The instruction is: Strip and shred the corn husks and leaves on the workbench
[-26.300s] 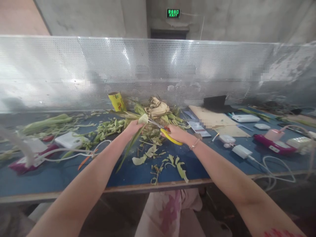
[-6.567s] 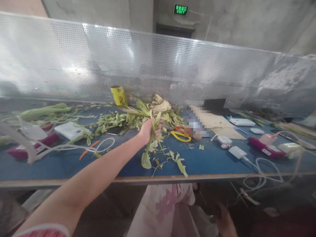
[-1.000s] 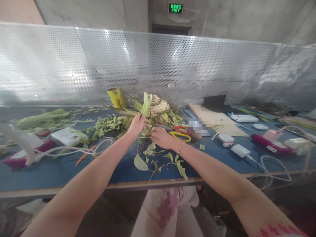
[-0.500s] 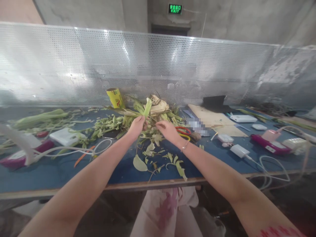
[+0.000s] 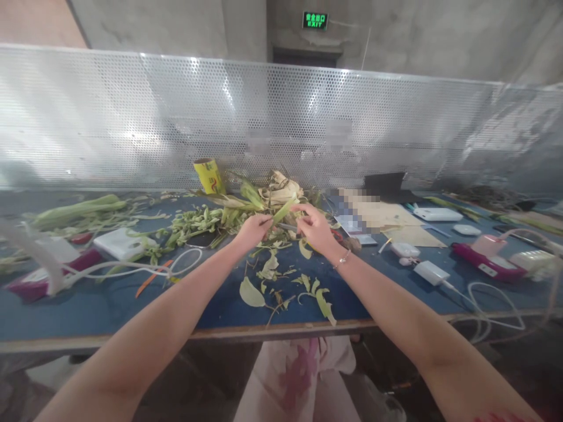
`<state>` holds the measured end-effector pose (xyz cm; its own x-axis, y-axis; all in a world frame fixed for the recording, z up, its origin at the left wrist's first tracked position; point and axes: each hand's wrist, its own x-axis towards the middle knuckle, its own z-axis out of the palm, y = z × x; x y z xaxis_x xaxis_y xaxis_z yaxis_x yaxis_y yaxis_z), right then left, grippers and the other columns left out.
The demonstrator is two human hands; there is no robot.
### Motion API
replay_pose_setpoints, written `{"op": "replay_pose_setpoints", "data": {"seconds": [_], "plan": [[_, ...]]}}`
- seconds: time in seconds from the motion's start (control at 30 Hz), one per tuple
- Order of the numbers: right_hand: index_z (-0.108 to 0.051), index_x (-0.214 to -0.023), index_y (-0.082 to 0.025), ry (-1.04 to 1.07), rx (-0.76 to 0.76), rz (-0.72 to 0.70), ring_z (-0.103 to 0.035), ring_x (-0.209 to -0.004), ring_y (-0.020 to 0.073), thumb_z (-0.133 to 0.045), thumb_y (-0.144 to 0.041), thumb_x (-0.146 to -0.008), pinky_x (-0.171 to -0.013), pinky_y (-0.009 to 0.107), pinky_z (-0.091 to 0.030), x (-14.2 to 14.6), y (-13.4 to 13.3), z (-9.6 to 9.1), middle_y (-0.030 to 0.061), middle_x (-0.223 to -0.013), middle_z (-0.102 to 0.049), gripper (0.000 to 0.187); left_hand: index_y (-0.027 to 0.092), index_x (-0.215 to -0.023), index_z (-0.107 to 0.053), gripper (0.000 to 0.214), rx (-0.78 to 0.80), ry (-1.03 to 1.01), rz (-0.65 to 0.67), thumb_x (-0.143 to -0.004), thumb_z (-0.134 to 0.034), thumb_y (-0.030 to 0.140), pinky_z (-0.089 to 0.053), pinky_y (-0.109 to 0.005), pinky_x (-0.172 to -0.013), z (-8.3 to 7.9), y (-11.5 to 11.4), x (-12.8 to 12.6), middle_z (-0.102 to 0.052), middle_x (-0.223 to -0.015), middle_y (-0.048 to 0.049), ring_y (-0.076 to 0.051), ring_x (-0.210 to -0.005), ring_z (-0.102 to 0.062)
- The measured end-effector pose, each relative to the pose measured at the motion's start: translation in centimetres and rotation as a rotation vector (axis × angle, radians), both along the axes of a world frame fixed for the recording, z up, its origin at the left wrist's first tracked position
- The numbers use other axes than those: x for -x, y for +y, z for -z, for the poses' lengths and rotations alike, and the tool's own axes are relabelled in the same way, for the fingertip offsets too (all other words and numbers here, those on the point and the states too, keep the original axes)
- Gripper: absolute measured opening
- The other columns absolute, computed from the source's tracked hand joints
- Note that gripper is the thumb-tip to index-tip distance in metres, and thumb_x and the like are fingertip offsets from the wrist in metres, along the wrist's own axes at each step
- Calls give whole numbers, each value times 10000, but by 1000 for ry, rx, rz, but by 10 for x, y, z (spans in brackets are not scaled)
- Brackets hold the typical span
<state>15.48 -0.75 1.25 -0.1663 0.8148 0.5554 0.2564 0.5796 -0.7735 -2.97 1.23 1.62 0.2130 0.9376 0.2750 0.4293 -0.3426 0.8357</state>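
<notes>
My left hand (image 5: 252, 230) is closed on a green leafy stalk (image 5: 282, 210), holding it a little above the blue table (image 5: 92, 305). My right hand (image 5: 313, 225) pinches the upper part of the same stalk, fingers curled on its leaves. Just behind both hands lies a pile of green stems and dry husks (image 5: 277, 193). Cut leaf scraps (image 5: 281, 284) lie on the table in front of the hands. The scissors are mostly hidden behind my right hand.
A yellow roll (image 5: 210, 176) stands at the back against the perforated metal screen (image 5: 132, 117). More stalks (image 5: 77, 211) lie at the left. White boxes, chargers and cables (image 5: 433, 272) and a pink device (image 5: 481, 258) lie on the right, a white box (image 5: 121, 243) on the left.
The stalk my left hand held upright now tilts to the right. My right hand has risen from the table and closed on its upper part, covering the scissors.
</notes>
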Motion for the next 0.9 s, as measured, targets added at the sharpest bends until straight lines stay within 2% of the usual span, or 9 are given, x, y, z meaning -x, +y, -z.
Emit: {"op": "replay_pose_setpoints", "data": {"seconds": [0.1,0.2,0.3,0.37,0.43,0.53,0.63,0.8,0.9], "plan": [[-521,-1073,-214,-56,-49,-69,-535,-527,58,-411,-155,-763,-539,244,-491,6,1,5,62,-1121,-546,334,156,-703,-595,136,63,-96,36,-750,-530,265,-392,-209,-434,0,-3,-4,-611,-638,-12,-85,-414,-487],[-530,-1058,-210,-90,-138,-61,-597,-645,90,-410,-142,-786,-651,281,-528,7,3,7,70,-1128,-532,305,162,-736,-567,98,90,-177,12,-749,-535,254,-411,-217,-425,1,-2,-5,-633,-722,-19,-83,-412,-495],[-543,-1065,-218,-93,-295,56,-617,-824,142,-396,-122,-811,-835,359,-513,2,3,4,73,-1091,-532,309,165,-746,-555,80,17,-173,-32,-759,-521,236,-390,-211,-415,4,3,-3,-623,-697,-14,-80,-403,-471],[-513,-1151,-240,-64,-379,177,-586,-963,175,-388,-118,-824,-952,410,-452,-2,0,0,81,-1137,-502,370,167,-743,-551,83,-32,-146,-53,-768,-506,232,-379,-212,-424,5,5,-1,-617,-697,-13,-81,-411,-465],[-421,-1272,-268,-14,-404,245,-527,-1088,201,-395,-133,-835,-1005,424,-412,-4,-2,-2,87,-1237,-429,458,171,-744,-546,89,-60,-135,-69,-775,-495,236,-366,-215,-434,5,6,0,-612,-706,-10,-81,-420,-458],[-298,-1361,-307,4,-319,114,-535,-1089,203,-409,-174,-846,-908,379,-506,-2,-2,0,83,-1341,-314,544,174,-721,-546,116,-99,-110,-86,-762,-533,281,-341,-216,-461,2,1,-3,-575,-651,3,-92,-468,-456],[-295,-1359,-340,8,-213,-71,-587,-1009,166,-390,-180,-856,-825,328,-556,5,2,5,60,-1363,-288,536,170,-692,-541,201,-132,-13,-83,-691,-625,353,-347,-228,-515,-1,-7,-8,-541,-616,10,-118,-559,-487],[-272,-1364,-358,110,-110,-146,-566,-1059,162,-402,-148,-846,-856,313,-547,13,0,5,43,-1361,-307,573,157,-825,-546,387,-47,83,23,-546,-728,353,-407,-262,-607,3,-15,-18,-617,-791,-22,-161,-692,-554],[-253,-1367,-370,143,-68,-171,-573,-1046,164,-423,-131,-829,-841,320,-556,16,-3,4,41,-1351,-329,613,151,-814,-539,306,-59,98,23,-573,-688,268,-410,-267,-598,9,-13,-19,-621,-757,-27,-168,-678,-560]]}}
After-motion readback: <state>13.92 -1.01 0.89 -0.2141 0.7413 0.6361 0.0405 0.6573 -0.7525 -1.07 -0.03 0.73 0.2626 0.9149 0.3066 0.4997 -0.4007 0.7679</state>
